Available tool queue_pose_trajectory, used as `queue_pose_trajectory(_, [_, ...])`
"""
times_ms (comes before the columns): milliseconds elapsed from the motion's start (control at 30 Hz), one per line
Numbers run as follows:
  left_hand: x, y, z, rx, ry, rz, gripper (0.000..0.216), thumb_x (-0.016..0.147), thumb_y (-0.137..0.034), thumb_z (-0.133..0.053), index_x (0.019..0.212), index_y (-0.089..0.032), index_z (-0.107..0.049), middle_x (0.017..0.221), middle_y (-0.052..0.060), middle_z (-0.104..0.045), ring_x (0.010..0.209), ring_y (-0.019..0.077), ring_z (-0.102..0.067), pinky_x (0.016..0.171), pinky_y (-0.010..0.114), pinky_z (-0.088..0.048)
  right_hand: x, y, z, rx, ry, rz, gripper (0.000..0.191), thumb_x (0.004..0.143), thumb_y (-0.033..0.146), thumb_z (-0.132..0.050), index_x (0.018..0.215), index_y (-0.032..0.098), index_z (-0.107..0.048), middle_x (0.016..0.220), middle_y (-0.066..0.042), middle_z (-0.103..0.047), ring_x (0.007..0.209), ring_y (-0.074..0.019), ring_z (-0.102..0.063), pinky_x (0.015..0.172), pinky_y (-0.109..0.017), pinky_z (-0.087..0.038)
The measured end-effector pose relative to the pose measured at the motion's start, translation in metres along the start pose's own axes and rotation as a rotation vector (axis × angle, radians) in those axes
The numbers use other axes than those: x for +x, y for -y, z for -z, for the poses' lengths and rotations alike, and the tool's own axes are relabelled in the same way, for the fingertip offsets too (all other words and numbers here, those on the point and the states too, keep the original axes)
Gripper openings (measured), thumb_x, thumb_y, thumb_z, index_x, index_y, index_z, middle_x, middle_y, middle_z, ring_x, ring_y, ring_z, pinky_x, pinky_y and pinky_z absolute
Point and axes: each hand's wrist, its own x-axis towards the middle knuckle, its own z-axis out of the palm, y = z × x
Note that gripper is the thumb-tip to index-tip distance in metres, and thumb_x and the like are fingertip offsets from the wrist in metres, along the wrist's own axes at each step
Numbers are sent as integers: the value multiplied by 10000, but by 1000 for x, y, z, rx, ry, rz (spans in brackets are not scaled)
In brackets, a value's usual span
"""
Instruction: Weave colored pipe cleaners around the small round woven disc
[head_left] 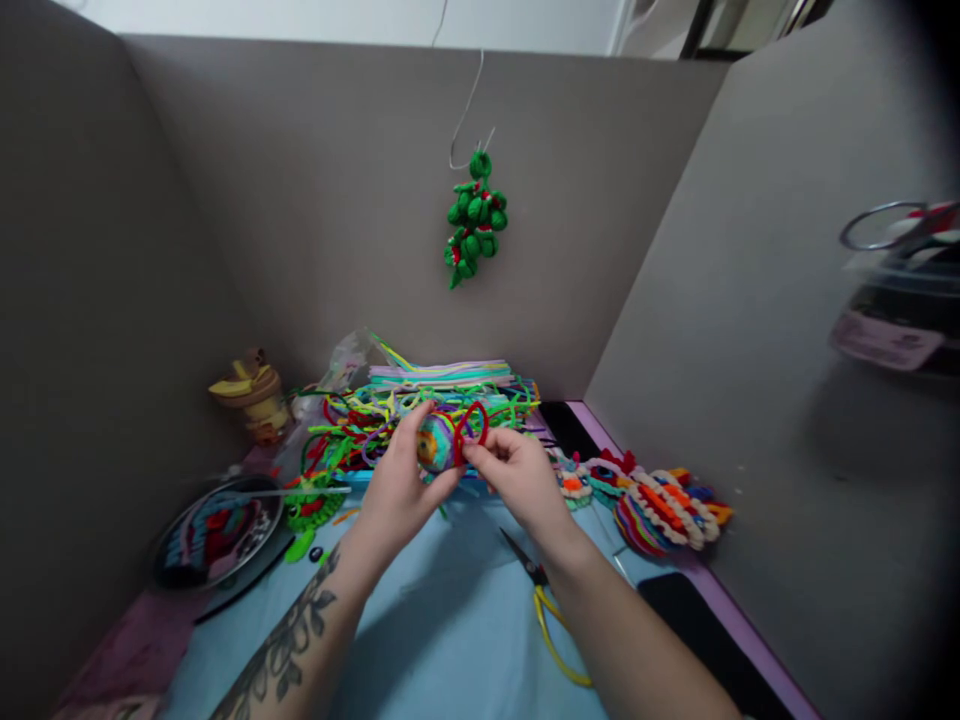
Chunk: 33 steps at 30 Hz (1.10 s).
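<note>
Bowl of woolly scraps [276, 525] sits at our far left, with a cup [266, 410] behind it and a green fuzzy piece [313, 508] just to its right. Next, our left hand [401, 480] has its fingers curled round a multicoloured ball [438, 445], grasping it above the blue-covered table [442, 640], in front of a heap of fuzzy strands [442, 376]. Above hangs a green ornament [474, 225]. At the ball's right side, our right hand [517, 475] pinches a red loop [480, 412] between its fingers. Scissors [549, 625] lie partly beneath our right forearm; farther right rests a striped bundle [660, 515].
</note>
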Motion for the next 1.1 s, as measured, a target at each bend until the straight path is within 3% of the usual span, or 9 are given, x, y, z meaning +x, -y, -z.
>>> queue_pose_trajectory(100, [3,6,-5,-168,5,94,715,738,-291,-689,1361,-191,-353,1389,144,-460,1294,283,-447,1070,437,-363,2,-5,-3,61,33,-69,305,700,431,-677,606,202,-499,450,71,-461,401,-89,-389,412,-226,-288])
queue_pose_trajectory(233, [9,8,-8,-570,14,363,718,716,-373,-720,1325,-191,-386,1319,136,-524,1222,282,-516,986,418,-445,7,-8,1,116,39,16,336,741,477,-650,625,194,-512,453,79,-415,415,-79,-344,428,-219,-271])
queue_pose_trajectory(333, [11,4,-6,-911,62,569,576,740,-417,-698,1232,-222,-470,1117,80,-641,1039,248,-628,806,359,-537,9,-8,4,131,-2,92,316,778,471,-620,666,185,-547,539,50,-482,494,-94,-416,492,-224,-338])
queue_pose_trajectory(467, [11,1,-2,-1143,85,657,328,752,-403,-698,993,-220,-572,895,22,-674,872,177,-652,726,288,-541,8,-9,3,48,-20,168,210,809,380,-600,745,181,-620,717,-6,-599,666,-138,-538,637,-251,-432])
queue_pose_trajectory(600, [9,-2,-4,-1156,124,642,372,748,-400,-702,1054,-225,-583,1030,48,-666,904,187,-645,741,300,-543,8,-13,0,-25,1,220,140,804,287,-586,851,195,-681,867,-42,-627,769,-160,-580,703,-272,-463])
queue_pose_trajectory(733, [6,-7,-7,-1048,166,598,561,699,-371,-752,1198,-225,-542,1228,88,-597,979,219,-629,669,255,-522,9,-14,-2,22,27,188,101,736,249,-617,801,189,-667,755,-19,-614,665,-143,-542,626,-255,-446])
queue_pose_trajectory(833, [5,-6,-10,-982,160,520,621,678,-356,-776,1228,-212,-528,1290,98,-559,1116,256,-569,794,294,-514,8,-11,-2,115,79,142,74,692,249,-654,687,181,-623,663,8,-583,620,-128,-514,605,-243,-428])
queue_pose_trajectory(967, [5,0,-12,-902,130,376,593,682,-337,-781,1210,-222,-535,1285,78,-561,1224,261,-496,1003,361,-416,7,-7,-1,307,172,51,187,640,301,-745,642,177,-604,634,23,-590,594,-110,-510,605,-231,-432])
queue_pose_trajectory(1100, [5,2,-8,-821,94,316,626,672,-367,-785,1225,-228,-527,1299,80,-542,1251,272,-473,1052,387,-373,7,-8,1,418,290,-53,264,609,374,-801,647,163,-646,591,25,-598,529,-85,-484,537,-204,-404])
